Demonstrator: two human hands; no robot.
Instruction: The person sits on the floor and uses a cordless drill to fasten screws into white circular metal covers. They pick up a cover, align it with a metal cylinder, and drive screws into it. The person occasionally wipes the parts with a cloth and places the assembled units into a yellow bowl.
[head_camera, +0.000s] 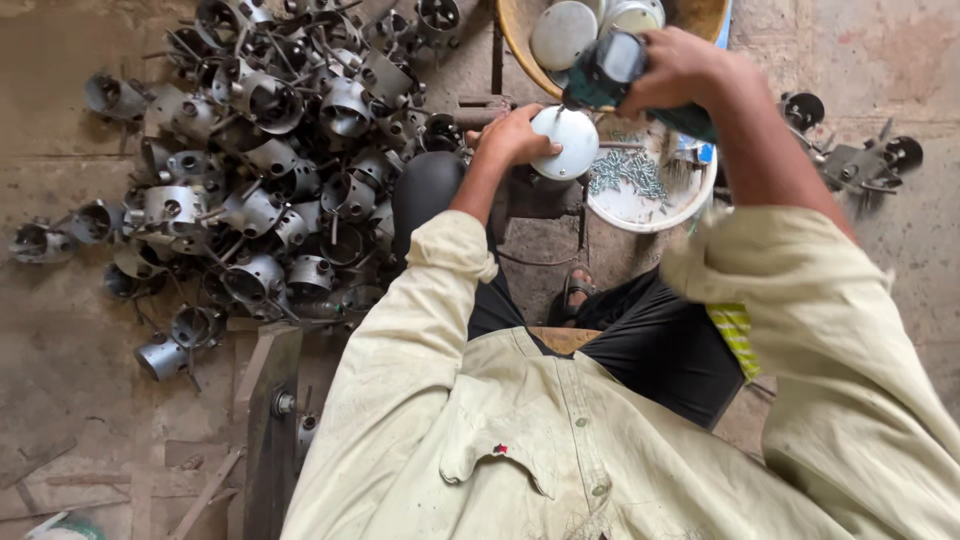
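1. A round, pale grey metal cap (572, 140) sits on top of a dark metal housing (540, 195), just ahead of your knees; it lies flat, probably so it can be fastened down.
2. Your left hand (515, 135) is pressed on the cap's left edge, fingers curled over the rim, grasping it, seemingly to keep it from turning.
3. Your right hand (680, 68) is clenched around the grip of a dark green power driver (610, 75), angled down so that its tip meets the cap near the top edge.
4. Just right of the cap, a white shallow bowl (640, 212) holds a heap of small screws (625, 172), within easy reach of the driver hand.
5. Beyond it, a tan basket (520, 40) carries more round grey caps (562, 33).
6. To your left, a large pile of grey metal housings (270, 150) spreads over the concrete floor (60, 330); 2 or 3 similar pieces (865, 160) lie to your right.
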